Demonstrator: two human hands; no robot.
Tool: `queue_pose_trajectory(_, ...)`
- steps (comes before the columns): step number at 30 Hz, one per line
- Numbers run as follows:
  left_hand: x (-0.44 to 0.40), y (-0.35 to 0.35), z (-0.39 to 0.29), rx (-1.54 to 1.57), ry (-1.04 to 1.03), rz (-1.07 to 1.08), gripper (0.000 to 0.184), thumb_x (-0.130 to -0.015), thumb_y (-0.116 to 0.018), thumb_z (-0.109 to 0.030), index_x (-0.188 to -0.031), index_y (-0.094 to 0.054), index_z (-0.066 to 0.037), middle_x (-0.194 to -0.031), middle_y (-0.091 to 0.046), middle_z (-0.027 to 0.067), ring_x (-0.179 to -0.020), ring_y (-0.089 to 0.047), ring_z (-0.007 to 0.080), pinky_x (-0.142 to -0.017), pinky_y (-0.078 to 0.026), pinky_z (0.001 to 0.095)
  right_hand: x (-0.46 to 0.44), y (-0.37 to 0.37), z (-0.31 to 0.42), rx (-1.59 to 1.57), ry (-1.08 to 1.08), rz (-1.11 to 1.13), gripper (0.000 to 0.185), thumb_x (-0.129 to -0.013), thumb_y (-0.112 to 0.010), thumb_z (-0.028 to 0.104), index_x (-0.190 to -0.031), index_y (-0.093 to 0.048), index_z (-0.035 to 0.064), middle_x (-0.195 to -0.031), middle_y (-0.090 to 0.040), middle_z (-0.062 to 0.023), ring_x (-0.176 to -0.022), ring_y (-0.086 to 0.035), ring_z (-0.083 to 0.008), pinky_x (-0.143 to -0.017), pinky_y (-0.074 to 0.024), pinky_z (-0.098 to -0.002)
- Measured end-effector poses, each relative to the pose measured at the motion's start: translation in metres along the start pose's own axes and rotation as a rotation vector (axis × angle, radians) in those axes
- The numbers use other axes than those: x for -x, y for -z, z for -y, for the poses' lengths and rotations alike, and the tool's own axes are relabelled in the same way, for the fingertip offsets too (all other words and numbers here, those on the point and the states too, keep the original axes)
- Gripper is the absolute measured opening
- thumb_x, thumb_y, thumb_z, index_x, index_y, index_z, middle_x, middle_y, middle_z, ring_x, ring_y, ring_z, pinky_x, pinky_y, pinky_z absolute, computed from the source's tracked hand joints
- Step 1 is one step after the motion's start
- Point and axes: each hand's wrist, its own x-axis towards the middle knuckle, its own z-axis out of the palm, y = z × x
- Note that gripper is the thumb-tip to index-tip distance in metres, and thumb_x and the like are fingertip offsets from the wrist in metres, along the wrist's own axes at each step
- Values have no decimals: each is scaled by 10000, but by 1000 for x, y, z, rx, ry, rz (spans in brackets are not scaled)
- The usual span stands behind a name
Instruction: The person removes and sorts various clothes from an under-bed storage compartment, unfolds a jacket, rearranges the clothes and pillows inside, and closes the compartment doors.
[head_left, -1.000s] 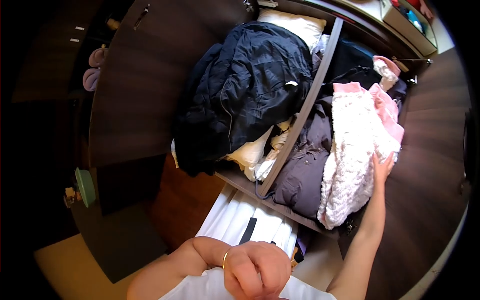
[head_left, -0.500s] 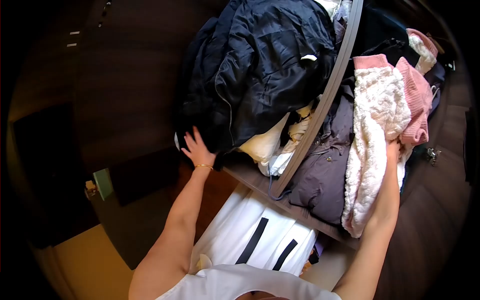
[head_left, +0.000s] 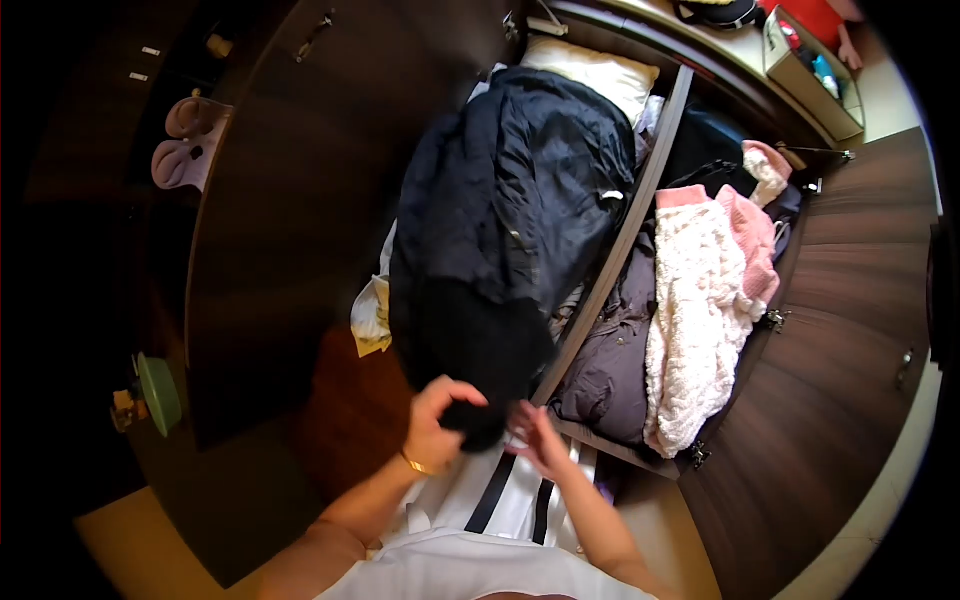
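A shiny dark jacket [head_left: 540, 180] lies on a pile in the left section of the wardrobe, and its matte black lower part [head_left: 470, 330] is drawn toward me over the front edge. My left hand [head_left: 437, 425], with a gold bracelet at the wrist, is closed on the black end of the jacket. Just right of that end is my right hand [head_left: 540, 442], fingers apart and slightly blurred, with nothing visible in it. Right of the divider [head_left: 625, 250] lie a fluffy white and pink garment [head_left: 695, 300] and a grey-brown jacket [head_left: 610, 360].
Open dark wardrobe doors stand at left [head_left: 290, 220] and right [head_left: 850, 300]. A cream pillow [head_left: 590, 75] lies at the back. A box [head_left: 815, 80] of small items is at upper right. A green basin [head_left: 158, 393] sits at left, and yellowish cloth [head_left: 372, 318] hangs beside the jacket.
My right hand has left the fluffy garment and moved left to beside the jacket's end. My left hand has taken hold of the black end, now pulled nearer me. The view has shifted back.
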Motion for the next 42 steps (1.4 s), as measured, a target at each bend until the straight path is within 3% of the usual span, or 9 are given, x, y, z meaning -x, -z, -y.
queue_pose_trajectory(4, 45, -8, -69, 655, 297, 209, 227, -728, -697, 11, -935, -630, -50, -922, -609, 45, -884, -604, 171, -814, -462, 270, -18, -24, -34, -310, 4, 113, 744, -871, -523, 528, -1438, -282, 111, -1389, -432, -121, -1257, -414, -253, -1054, -316, -427)
queue_pose_trajectory(14, 95, -8, -27, 46, 1, 1664, 386, -837, -624, -200, -1179, -586, -26, -1130, -623, 165, -1040, -581, 306, -887, -455, 363, 97, -49, -10, 336, 60, -26, 624, -855, -598, 362, -1358, -399, 53, -1309, -498, -94, -1183, -472, -217, -1006, -367, -372)
queue_pose_trajectory(18, 112, -33, -11, 551, 48, 1840, 428, -923, -532, -166, -1279, -471, 64, -1291, -530, 194, -1180, -506, 232, -1003, -377, 332, 135, -83, -4, 616, 37, -36, 577, -848, -628, 296, -1326, -445, 29, -1277, -524, -83, -1154, -495, -203, -987, -387, -350)
queue_pose_trajectory(23, 32, 65, -21, 896, 362, 1574, 452, -935, -548, -168, -1341, -446, 3, -1248, -572, 122, -1118, -556, 158, -919, -460, 262, 179, -115, 29, 832, 159, -170, 520, -840, -666, 212, -1286, -503, 0, -1238, -557, -70, -1117, -524, -185, -963, -412, -323)
queue_pose_trajectory(27, 45, 98, 119, 1486, 897, 873, 709, -873, -404, -648, -1028, -631, 5, -811, -656, 80, -772, -665, 218, -719, -550, 341, 257, -114, 61, 655, 339, -340, 543, -721, -732, 74, -1221, -542, -16, -1131, -581, -34, -995, -546, -155, -894, -454, -304)
queue_pose_trajectory(30, 33, 62, 110, 1186, 1224, 473, 958, -685, -386, -854, -1201, -512, -57, -1147, -570, 155, -1107, -536, 286, -1031, -357, 459, 305, -100, 86, 742, 326, -350, 563, -654, -748, 42, -1180, -561, -26, -1103, -605, -42, -992, -559, -158, -890, -455, -316)
queue_pose_trajectory(31, 23, 34, 105, 1282, 1070, 600, 1055, -622, -380, -896, -1442, -284, -239, -1405, -390, 159, -1320, -311, 355, -1041, -160, 663, 324, -117, 91, 657, 276, -344, 552, -656, -742, 59, -1171, -562, -24, -1082, -607, -47, -978, -552, -158, -896, -447, -317)
queue_pose_trajectory(34, -35, -74, 59, 1554, 760, 647, 1036, -704, -377, -841, -1428, -334, -102, -1435, -392, 86, -1276, -411, 312, -1084, -302, 412, 364, -128, 103, 839, 308, -336, 555, -654, -741, 75, -1171, -561, -21, -1074, -610, -54, -980, -549, -158, -904, -440, -313)
queue_pose_trajectory(42, -214, -199, -148, 1451, 381, 633, 776, -832, -444, -667, -1392, -396, -132, -1374, -466, 41, -1242, -446, 261, -1036, -339, 401, 429, -110, 142, 1197, 584, -471, 614, -675, -745, 86, -1238, -516, -1, -1172, -591, -110, -1084, -538, -200, -962, -405, -335)
